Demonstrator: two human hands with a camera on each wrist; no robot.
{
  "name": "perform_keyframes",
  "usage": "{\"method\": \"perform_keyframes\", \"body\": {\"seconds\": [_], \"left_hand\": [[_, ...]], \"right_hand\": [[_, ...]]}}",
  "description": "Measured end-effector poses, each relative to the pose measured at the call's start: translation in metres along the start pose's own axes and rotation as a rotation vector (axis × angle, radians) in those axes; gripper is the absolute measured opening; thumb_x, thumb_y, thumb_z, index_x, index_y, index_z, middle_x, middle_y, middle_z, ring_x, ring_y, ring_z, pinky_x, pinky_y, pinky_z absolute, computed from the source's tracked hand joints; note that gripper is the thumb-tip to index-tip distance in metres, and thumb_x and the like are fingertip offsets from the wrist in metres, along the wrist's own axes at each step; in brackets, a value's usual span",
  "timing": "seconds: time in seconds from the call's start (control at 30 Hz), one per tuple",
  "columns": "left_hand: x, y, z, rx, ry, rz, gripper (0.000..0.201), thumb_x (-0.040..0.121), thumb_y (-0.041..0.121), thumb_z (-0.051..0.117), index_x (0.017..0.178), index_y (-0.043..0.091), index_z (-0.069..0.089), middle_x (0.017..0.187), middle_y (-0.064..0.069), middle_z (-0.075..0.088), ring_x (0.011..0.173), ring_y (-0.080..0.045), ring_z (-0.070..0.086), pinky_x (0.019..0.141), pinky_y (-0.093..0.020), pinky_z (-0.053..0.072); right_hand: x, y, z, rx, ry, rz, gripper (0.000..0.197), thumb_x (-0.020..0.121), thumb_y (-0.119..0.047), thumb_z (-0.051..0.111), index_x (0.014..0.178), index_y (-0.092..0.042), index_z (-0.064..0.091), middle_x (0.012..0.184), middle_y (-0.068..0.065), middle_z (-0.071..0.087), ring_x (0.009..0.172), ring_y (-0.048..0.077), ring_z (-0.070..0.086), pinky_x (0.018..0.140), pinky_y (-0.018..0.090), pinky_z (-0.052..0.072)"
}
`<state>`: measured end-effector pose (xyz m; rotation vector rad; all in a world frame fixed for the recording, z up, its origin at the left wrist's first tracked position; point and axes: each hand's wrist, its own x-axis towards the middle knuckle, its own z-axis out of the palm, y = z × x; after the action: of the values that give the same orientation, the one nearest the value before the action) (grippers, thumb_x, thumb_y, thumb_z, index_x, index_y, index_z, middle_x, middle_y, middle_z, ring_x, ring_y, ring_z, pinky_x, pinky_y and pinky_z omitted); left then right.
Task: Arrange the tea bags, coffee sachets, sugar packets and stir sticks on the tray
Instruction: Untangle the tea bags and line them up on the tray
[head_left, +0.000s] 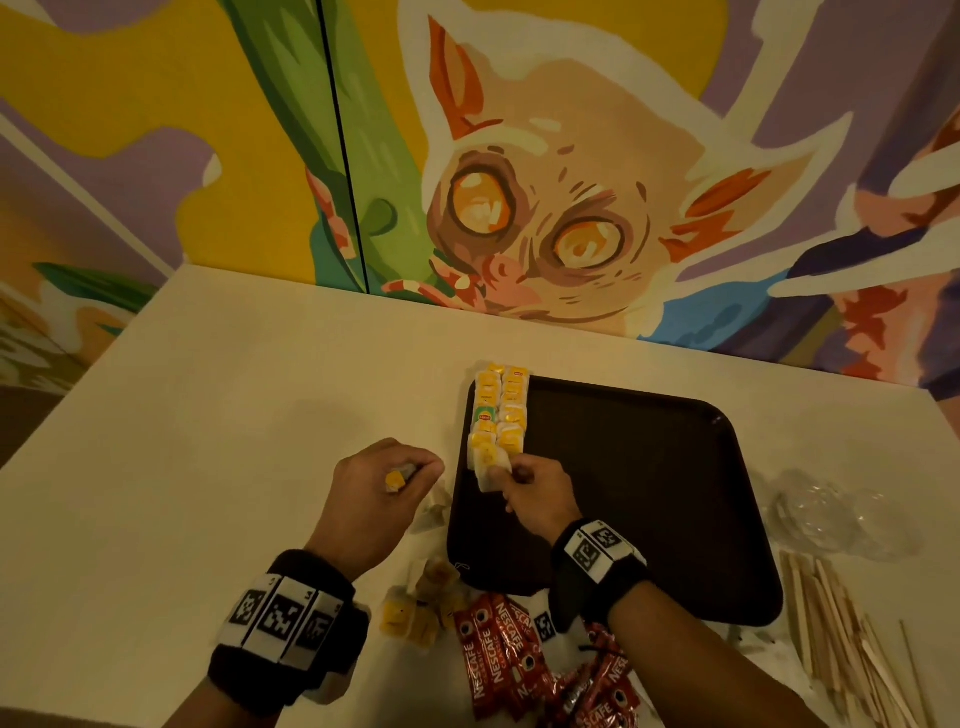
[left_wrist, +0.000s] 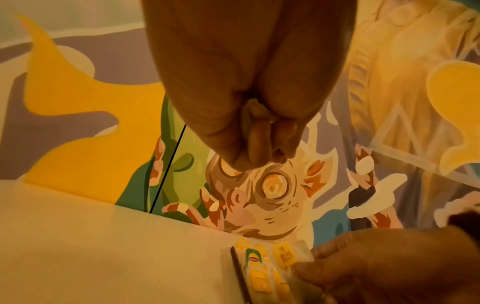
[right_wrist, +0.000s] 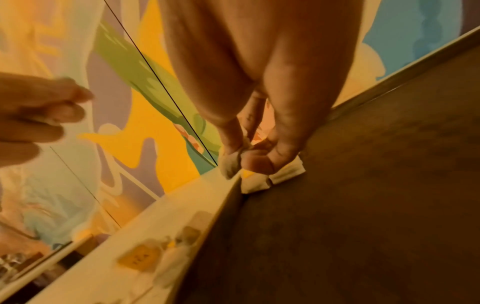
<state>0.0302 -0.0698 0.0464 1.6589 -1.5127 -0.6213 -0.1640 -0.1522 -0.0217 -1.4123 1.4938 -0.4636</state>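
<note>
A dark brown tray (head_left: 649, 493) lies on the cream table. Two rows of yellow-tagged tea bags (head_left: 498, 415) run along its left edge. My right hand (head_left: 511, 475) pinches a tea bag (head_left: 489, 477) at the near end of the rows; in the right wrist view thumb and fingers (right_wrist: 257, 162) squeeze its white paper (right_wrist: 231, 164). My left hand (head_left: 410, 470) hovers left of the tray, curled round another tea bag (head_left: 395, 480), also seen in the left wrist view (left_wrist: 253, 114). Loose tea bags (head_left: 421, 608), red coffee sachets (head_left: 498, 654) and wooden stir sticks (head_left: 841, 634) lie near me.
Crumpled clear plastic wrap (head_left: 831, 514) sits right of the tray. A painted mural wall (head_left: 519, 182) rises right behind the table. The table's left half (head_left: 208, 415) is bare cream surface.
</note>
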Motion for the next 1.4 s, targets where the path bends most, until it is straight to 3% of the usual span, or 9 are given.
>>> {"method": "perform_keyframes", "body": {"seconds": [0.17, 0.37, 0.43, 0.57, 0.87, 0.97, 1.1, 1.23, 1.4], "left_hand": [[-0.006, -0.007, -0.001, 0.011, 0.015, 0.022, 0.008, 0.083, 0.015, 0.074, 0.081, 0.023, 0.075, 0.080, 0.013, 0.068, 0.081, -0.004, 0.062, 0.070, -0.017, 0.046], [-0.008, -0.009, -0.006, 0.034, 0.024, 0.008, 0.007, 0.083, 0.016, 0.074, 0.082, 0.023, 0.075, 0.080, 0.012, 0.069, 0.080, -0.004, 0.062, 0.068, -0.016, 0.047], [-0.008, -0.009, -0.006, 0.022, 0.027, -0.002, 0.008, 0.083, 0.016, 0.073, 0.081, 0.024, 0.075, 0.080, 0.013, 0.069, 0.080, -0.004, 0.062, 0.068, -0.013, 0.045], [-0.008, -0.010, -0.005, 0.013, 0.019, -0.019, 0.008, 0.084, 0.017, 0.073, 0.082, 0.025, 0.075, 0.080, 0.013, 0.069, 0.079, -0.005, 0.063, 0.068, -0.016, 0.047], [-0.006, -0.004, -0.003, -0.037, 0.002, -0.057, 0.009, 0.086, 0.018, 0.071, 0.084, 0.026, 0.073, 0.084, 0.016, 0.070, 0.083, 0.001, 0.063, 0.070, -0.008, 0.044], [-0.005, 0.001, -0.005, -0.111, -0.018, -0.135, 0.009, 0.086, 0.020, 0.070, 0.092, 0.027, 0.069, 0.072, 0.011, 0.067, 0.070, -0.003, 0.061, 0.065, -0.010, 0.043], [-0.004, 0.008, -0.008, -0.297, -0.137, -0.216, 0.031, 0.084, 0.011, 0.071, 0.110, 0.024, 0.060, 0.070, 0.003, 0.066, 0.060, -0.004, 0.055, 0.061, -0.017, 0.045], [-0.004, 0.014, -0.009, -0.384, -0.218, -0.265, 0.049, 0.080, 0.002, 0.073, 0.120, 0.022, 0.054, 0.075, 0.006, 0.068, 0.063, -0.002, 0.057, 0.056, -0.017, 0.047], [-0.003, 0.023, -0.007, -0.437, -0.292, -0.299, 0.061, 0.079, -0.001, 0.073, 0.128, 0.025, 0.048, 0.083, 0.002, 0.071, 0.061, -0.002, 0.059, 0.052, -0.017, 0.047]], "right_hand": [[0.023, -0.002, 0.012, -0.127, 0.002, 0.049, 0.026, 0.094, -0.028, 0.064, 0.068, -0.029, 0.060, 0.078, -0.002, 0.064, 0.074, 0.017, 0.065, 0.064, 0.023, 0.052], [0.041, 0.000, 0.030, -0.235, 0.044, 0.185, 0.019, 0.091, -0.031, 0.065, 0.099, -0.017, 0.075, 0.115, 0.011, 0.063, 0.109, 0.030, 0.057, 0.083, 0.027, 0.049], [0.044, -0.001, 0.034, -0.215, 0.079, 0.241, 0.015, 0.089, -0.029, 0.069, 0.097, -0.017, 0.074, 0.117, 0.013, 0.063, 0.098, 0.027, 0.063, 0.077, 0.025, 0.052], [0.042, -0.003, 0.035, -0.108, 0.124, 0.321, 0.009, 0.087, -0.015, 0.073, 0.084, -0.012, 0.065, 0.113, 0.017, 0.063, 0.060, 0.016, 0.066, 0.039, 0.015, 0.047], [0.033, -0.012, 0.024, -0.015, 0.095, 0.301, 0.028, 0.089, -0.010, 0.070, 0.115, -0.004, 0.065, 0.120, 0.012, 0.063, 0.051, -0.001, 0.046, 0.031, 0.004, 0.030], [0.032, -0.011, 0.023, -0.036, 0.069, 0.291, 0.028, 0.090, -0.015, 0.070, 0.115, -0.005, 0.065, 0.120, 0.014, 0.064, 0.052, -0.002, 0.047, 0.031, 0.003, 0.028], [0.029, -0.007, 0.020, -0.023, 0.069, 0.288, 0.023, 0.090, -0.016, 0.070, 0.110, -0.011, 0.061, 0.117, 0.012, 0.064, 0.060, 0.008, 0.063, 0.039, 0.006, 0.041], [0.020, -0.007, 0.015, -0.064, 0.138, 0.216, 0.015, 0.088, -0.023, 0.069, 0.089, -0.026, 0.054, 0.109, 0.011, 0.065, 0.084, 0.025, 0.070, 0.063, 0.034, 0.062], [-0.009, -0.032, 0.000, 0.043, 0.059, -0.096, 0.007, 0.091, -0.028, 0.067, 0.094, -0.024, 0.062, 0.105, -0.003, 0.068, 0.096, 0.016, 0.067, 0.078, 0.034, 0.060]]}}
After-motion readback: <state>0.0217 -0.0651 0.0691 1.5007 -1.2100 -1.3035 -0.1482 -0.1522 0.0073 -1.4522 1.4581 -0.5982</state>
